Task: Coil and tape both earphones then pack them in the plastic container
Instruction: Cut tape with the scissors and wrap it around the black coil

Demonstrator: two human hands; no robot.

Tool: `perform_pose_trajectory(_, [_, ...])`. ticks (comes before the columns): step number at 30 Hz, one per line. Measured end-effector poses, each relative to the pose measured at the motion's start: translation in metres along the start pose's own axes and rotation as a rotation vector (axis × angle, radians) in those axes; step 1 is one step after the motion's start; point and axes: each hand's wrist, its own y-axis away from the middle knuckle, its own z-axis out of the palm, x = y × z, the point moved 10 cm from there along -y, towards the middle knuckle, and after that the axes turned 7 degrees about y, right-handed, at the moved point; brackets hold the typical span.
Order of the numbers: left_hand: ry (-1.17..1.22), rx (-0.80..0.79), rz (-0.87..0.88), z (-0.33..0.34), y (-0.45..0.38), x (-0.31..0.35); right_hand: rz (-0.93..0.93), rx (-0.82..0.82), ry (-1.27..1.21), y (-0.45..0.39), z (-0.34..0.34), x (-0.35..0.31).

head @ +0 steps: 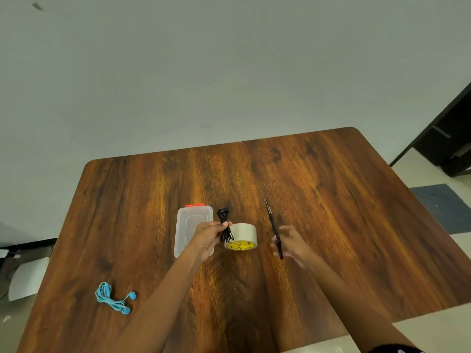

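Observation:
My left hand [207, 234] grips a coiled black earphone [224, 220] upright above the table, its loops hanging in front of the tape roll [241, 236]. The beige tape roll with a yellow core stands on the table between my hands. My right hand [289, 242] holds black scissors [272, 224] by the handles, blades closed and pointing away from me. A clear plastic container [190, 225] with a red clasp sits just left of my left hand, partly hidden by it. A blue earphone [112, 298] lies loosely bundled at the near left of the table.
The wooden table [331, 200] ends against a pale wall at the far side. Its right edge drops to a tiled floor with a dark mat [443, 207]. White paper [28, 277] lies on the floor to the left.

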Motion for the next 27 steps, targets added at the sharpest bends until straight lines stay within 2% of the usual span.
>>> perform_pose_trajectory(3, [0.019,0.001,-0.007,-0.006,0.002,-0.003,0.002,-0.127,-0.251,0.018,0.008,0.003])
perform_pose_trajectory(8, [0.032,0.005,-0.003,-0.015,0.006,-0.002,-0.031,-0.236,-0.322,0.051,0.031,0.006])
perform_pose_trajectory(13, [0.046,0.025,0.005,-0.028,0.008,-0.007,-0.05,-0.382,-0.357,0.077,0.048,0.015])
perform_pose_trajectory(18, [0.081,0.039,-0.009,-0.048,0.008,-0.016,-0.008,-0.552,-0.262,0.095,0.071,0.034])
perform_pose_trajectory(27, [0.147,0.1,0.003,-0.068,0.013,-0.018,0.093,-0.749,-0.23,0.122,0.095,0.054])
